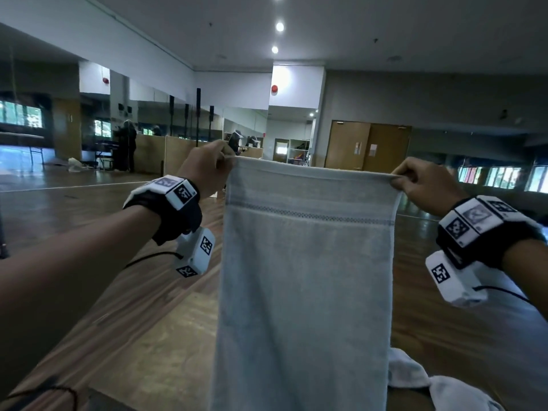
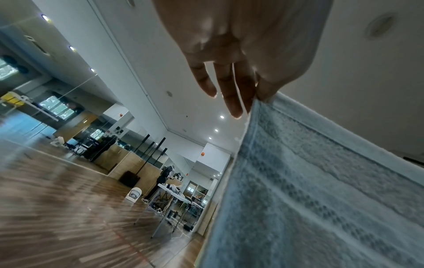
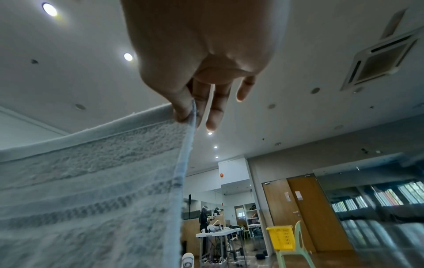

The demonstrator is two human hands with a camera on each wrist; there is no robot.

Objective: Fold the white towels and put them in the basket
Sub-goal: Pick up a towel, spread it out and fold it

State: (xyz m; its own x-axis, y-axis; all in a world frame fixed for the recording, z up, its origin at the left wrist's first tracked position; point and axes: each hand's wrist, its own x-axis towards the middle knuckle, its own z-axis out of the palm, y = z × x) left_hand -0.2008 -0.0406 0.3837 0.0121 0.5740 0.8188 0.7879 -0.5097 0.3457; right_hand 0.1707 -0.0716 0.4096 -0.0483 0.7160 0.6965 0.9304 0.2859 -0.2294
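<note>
A white towel [image 1: 305, 277] with a woven band near its top hangs straight down in front of me, held up in the air by its two upper corners. My left hand [image 1: 207, 167] pinches the top left corner between thumb and forefinger; the same pinch shows in the left wrist view [image 2: 257, 96] with the towel [image 2: 321, 190] falling away below. My right hand [image 1: 415, 182] pinches the top right corner, also seen in the right wrist view [image 3: 185, 110] beside the towel [image 3: 91, 190]. A yellow basket [image 3: 281, 237] sits on a green chair far off.
Another white towel [image 1: 421, 381] lies crumpled at the lower right, partly behind the hanging one. Wooden floor [image 1: 133, 292] spreads all round. A white table [image 3: 218, 234] with equipment and a person stand at the far wall, near wooden doors [image 1: 367, 146].
</note>
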